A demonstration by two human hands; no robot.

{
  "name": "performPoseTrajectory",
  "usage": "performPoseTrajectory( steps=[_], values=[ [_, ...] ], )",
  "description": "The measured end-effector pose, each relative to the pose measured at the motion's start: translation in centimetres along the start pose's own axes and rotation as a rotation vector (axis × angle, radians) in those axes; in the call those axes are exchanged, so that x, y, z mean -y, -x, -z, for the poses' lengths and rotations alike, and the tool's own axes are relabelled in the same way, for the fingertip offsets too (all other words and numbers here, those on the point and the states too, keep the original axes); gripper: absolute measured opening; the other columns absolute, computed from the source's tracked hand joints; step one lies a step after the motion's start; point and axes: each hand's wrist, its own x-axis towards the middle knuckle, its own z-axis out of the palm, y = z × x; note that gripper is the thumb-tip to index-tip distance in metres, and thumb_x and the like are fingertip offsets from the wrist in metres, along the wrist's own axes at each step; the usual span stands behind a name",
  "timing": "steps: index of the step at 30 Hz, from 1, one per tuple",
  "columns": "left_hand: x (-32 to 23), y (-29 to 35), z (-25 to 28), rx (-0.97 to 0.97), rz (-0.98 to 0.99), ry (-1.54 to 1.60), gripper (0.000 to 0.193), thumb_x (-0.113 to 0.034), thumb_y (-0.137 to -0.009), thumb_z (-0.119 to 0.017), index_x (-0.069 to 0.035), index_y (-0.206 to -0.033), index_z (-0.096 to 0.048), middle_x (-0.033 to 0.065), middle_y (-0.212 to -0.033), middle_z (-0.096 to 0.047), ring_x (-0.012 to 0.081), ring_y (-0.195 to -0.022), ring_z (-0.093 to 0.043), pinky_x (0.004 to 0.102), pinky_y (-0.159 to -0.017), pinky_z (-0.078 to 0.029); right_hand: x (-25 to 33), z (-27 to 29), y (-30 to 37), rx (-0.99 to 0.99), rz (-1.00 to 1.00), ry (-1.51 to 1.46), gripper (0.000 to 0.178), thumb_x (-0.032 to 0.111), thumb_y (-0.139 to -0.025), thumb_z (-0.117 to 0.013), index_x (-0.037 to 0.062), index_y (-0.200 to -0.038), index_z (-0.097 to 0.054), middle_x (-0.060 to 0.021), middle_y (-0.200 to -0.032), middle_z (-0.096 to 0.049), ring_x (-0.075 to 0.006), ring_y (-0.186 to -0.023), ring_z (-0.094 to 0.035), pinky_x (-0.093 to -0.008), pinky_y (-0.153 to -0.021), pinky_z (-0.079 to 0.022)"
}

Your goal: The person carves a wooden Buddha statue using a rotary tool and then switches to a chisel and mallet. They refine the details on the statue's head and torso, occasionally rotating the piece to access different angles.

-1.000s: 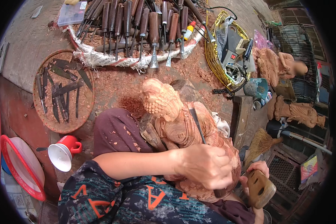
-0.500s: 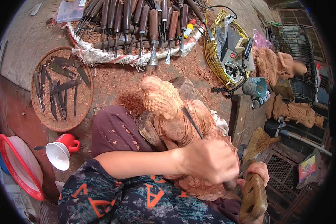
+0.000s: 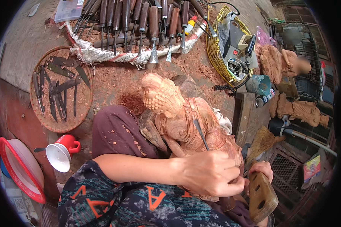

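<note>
A carved wooden statue (image 3: pixel 193 113) lies slanting across my lap, its curly-haired head toward the far left. My left hand (image 3: pixel 210 174) is closed around a long chisel (image 3: pixel 201 134). The chisel's narrow blade points away from me over the statue's torso; whether its tip touches the wood I cannot tell. Its brown handle (image 3: pixel 227 204) sticks out below my fist. Just to the right, my right hand (image 3: pixel 262 169) grips a worn wooden mallet (image 3: pixel 262 200) with dark holes in its face. Part of that hand is hidden behind the mallet.
Many wooden-handled chisels (image 3: pixel 154 30) rest on a sack-rimmed tray at the back. Left are a round basket (image 3: pixel 39 113) of blades and a red mug (image 3: pixel 71 142). At right stand a yellow wire basket (image 3: pixel 212 56), a broom (image 3: pixel 262 142) and another carved figure (image 3: pixel 299 109).
The chisel's tip has shifted right and nearer to me, from beside the statue's head to over its torso. My left hand has dropped slightly, and the mallet has moved a little to the right.
</note>
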Motion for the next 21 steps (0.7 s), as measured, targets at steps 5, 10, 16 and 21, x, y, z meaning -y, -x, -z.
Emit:
performPoseTrajectory(
  steps=[5, 10, 16, 21],
  values=[
    [2.9, -2.0, 5.8, -0.455, 0.338, 0.498, 0.029, -0.039, -0.092, -0.054, -0.012, -0.103, -0.052, 0.0010, -0.065, -0.045, 0.0110, -0.051, -0.045, 0.0241, -0.044, -0.034, 0.1, 0.1, -0.3, 0.088, -0.092, 0.024, 0.051, 0.028, -0.063, -0.088, 0.0022, -0.095, -0.057, -0.0090, -0.075, -0.059, -0.0218, -0.066, -0.056, -0.0316, -0.059, -0.045],
    [6.6, -1.0, 9.4, -0.644, 0.287, 0.876, 0.039, -0.045, -0.098, -0.044, -0.009, -0.113, -0.045, 0.0036, -0.071, -0.043, 0.0121, -0.053, -0.039, 0.0247, -0.049, -0.033, -0.1, 0.5, -0.1, 0.137, -0.451, -0.062, 0.065, 0.024, -0.063, -0.087, -0.0041, -0.111, -0.055, -0.0139, -0.096, -0.062, -0.0253, -0.084, -0.062, -0.0345, -0.078, -0.048],
    [6.4, -0.5, 8.0, -0.695, 0.295, 0.695, 0.050, -0.056, -0.094, -0.047, -0.007, -0.104, -0.042, 0.0036, -0.062, -0.043, 0.0108, -0.048, -0.040, 0.0232, -0.042, -0.033, 1.4, -0.3, -1.1, 0.116, -0.659, -0.209, 0.063, 0.021, -0.066, -0.086, -0.0032, -0.114, -0.053, -0.0101, -0.099, -0.060, -0.0196, -0.087, -0.059, -0.0312, -0.080, -0.046],
    [6.0, -0.4, 7.1, -0.654, 0.322, 0.604, 0.053, -0.055, -0.093, -0.049, -0.003, -0.103, -0.044, 0.0027, -0.060, -0.044, 0.0091, -0.047, -0.040, 0.0221, -0.042, -0.033, 1.7, -0.8, -1.5, 0.136, -0.379, -0.072, 0.061, 0.020, -0.061, -0.088, -0.0064, -0.104, -0.054, -0.0131, -0.092, -0.058, -0.0244, -0.082, -0.059, -0.0328, -0.075, -0.047]
  ],
)
